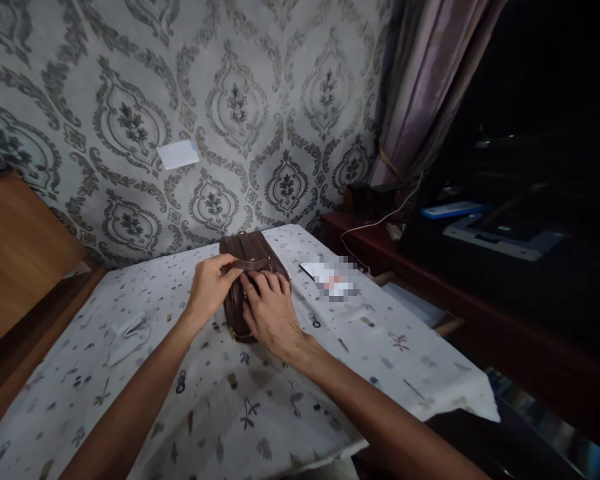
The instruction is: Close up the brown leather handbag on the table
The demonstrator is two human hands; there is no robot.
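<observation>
2 bare hands are at work on a brown bag, which lies on a white patterned tablecloth near the middle of the view; take the bag as the centre of the clock.

The left hand comes in from between 7 and 8 o'clock and sits at the bag's 9 o'clock side. Its thumb and fingers are nearly closed, pinching the near end of the bag's strap-like handle. The right hand comes in from between 4 and 5 o'clock and lies over the bag, half open, with fingers bent and a little apart; I cannot tell whether the fingertips have hold of anything. The 2 hands meet or almost meet near the handle. Gold-coloured metal trim shows at the bag's 7 o'clock corner.

At 3 o'clock, well clear of the right hand, is 1 phone, its lit screen blurred out. Between 8 and 9 o'clock a crumpled white piece lies on the cloth; paper or fabric, I cannot tell. At 11 o'clock 1 white card shows against the grey patterned wallpaper. A thin white cable runs at about 2 o'clock, a pinkish curtain hangs between 1 and 2, and a wooden panel stands at 9.
</observation>
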